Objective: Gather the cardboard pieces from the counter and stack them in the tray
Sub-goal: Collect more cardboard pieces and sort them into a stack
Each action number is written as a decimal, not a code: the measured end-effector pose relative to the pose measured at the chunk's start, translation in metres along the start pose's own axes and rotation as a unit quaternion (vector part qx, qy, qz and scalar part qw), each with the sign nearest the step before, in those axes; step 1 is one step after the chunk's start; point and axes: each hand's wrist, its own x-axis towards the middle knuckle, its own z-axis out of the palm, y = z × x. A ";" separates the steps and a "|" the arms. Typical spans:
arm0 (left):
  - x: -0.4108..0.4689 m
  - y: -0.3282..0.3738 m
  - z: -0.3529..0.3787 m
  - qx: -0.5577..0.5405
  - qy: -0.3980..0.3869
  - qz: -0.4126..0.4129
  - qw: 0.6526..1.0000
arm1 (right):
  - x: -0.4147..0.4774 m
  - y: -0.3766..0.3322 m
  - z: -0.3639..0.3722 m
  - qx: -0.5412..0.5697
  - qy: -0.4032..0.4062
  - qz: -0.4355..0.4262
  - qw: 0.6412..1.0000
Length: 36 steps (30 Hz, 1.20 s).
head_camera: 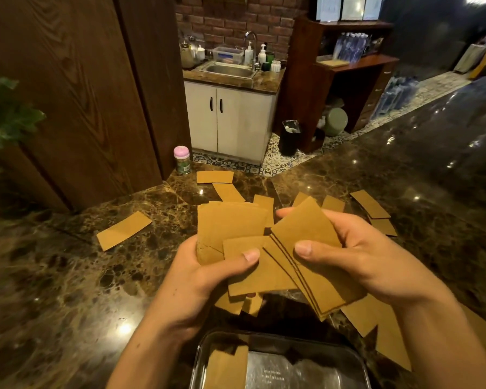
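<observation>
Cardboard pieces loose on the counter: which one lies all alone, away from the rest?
The cardboard piece at the far left of the counter; nothing touches it, while the others crowd together farther right.

- Your head camera looked forward and down, wide-angle, close above the cardboard pieces [236, 226] in your left hand [197, 273] and right hand [357, 256].
- It faced across the counter [68, 276] toward the sink [227, 69].
- The tray [306, 339] lay at the bottom edge.

The bench [54, 276] lies bare at 8 o'clock and far 2 o'clock. Loose pieces [369, 204] litter 12 and 4 o'clock; a jar [182, 160] stands at 11.
</observation>
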 end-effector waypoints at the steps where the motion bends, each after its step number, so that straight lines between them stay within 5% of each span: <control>1: -0.001 0.001 0.002 -0.009 0.009 -0.002 1.000 | 0.001 0.001 0.003 0.007 0.009 -0.012 1.000; 11: -0.004 0.000 0.020 -0.090 0.086 0.034 0.992 | 0.006 0.012 0.043 0.282 0.192 -0.017 0.940; 17: -0.002 -0.002 0.017 -0.045 0.112 0.047 0.992 | 0.003 0.014 0.043 0.124 0.076 -0.003 0.989; 19: -0.003 -0.001 0.016 -0.053 0.107 0.033 0.992 | 0.003 0.014 0.044 0.111 0.094 -0.018 0.989; 24: -0.005 0.001 0.021 -0.105 0.082 0.012 0.991 | 0.008 0.022 0.056 0.265 0.213 -0.048 0.939; 32: -0.001 -0.002 0.021 -0.107 0.147 0.015 0.983 | 0.007 0.023 0.055 0.445 0.255 -0.035 0.858; 36: 0.000 -0.007 0.027 -0.091 0.114 0.028 0.989 | 0.010 0.021 0.068 0.414 0.246 -0.022 0.876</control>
